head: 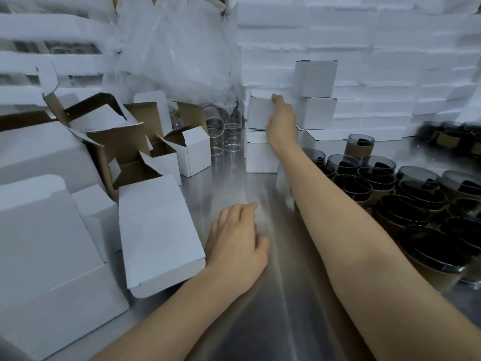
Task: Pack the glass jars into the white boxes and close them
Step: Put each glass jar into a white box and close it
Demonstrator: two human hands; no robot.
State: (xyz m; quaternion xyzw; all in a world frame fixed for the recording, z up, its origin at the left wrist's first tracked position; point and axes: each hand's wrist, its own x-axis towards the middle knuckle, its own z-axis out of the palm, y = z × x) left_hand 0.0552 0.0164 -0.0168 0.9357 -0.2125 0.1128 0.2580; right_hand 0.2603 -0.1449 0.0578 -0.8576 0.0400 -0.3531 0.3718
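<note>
1. Your right hand reaches far forward with the arm stretched out. Fingers hook over the top edge of a closed box and the thumb sits on its near face, so it grips the box.
2. The closed box is at the top of a stack of white boxes at the back of the tabletop. Cannot tell whether it rests on the stack or sits just above it.
3. Your left hand lies palm down on the tabletop, near you. Fingers are loosely curled and it holds nothing.
4. Just left of that hand is a flat box, lying on its side.
5. Open boxes with flaps up are crowded at the left.
6. Clear jars stand between the open boxes and the stack.
7. Dark jars in brown sleeves are packed close together, right of your right forearm.
8. Two more shut boxes, one on the other, stand just right of the stack.
9. Behind them is a wall of foam slabs, with a plastic bag at the back left.
</note>
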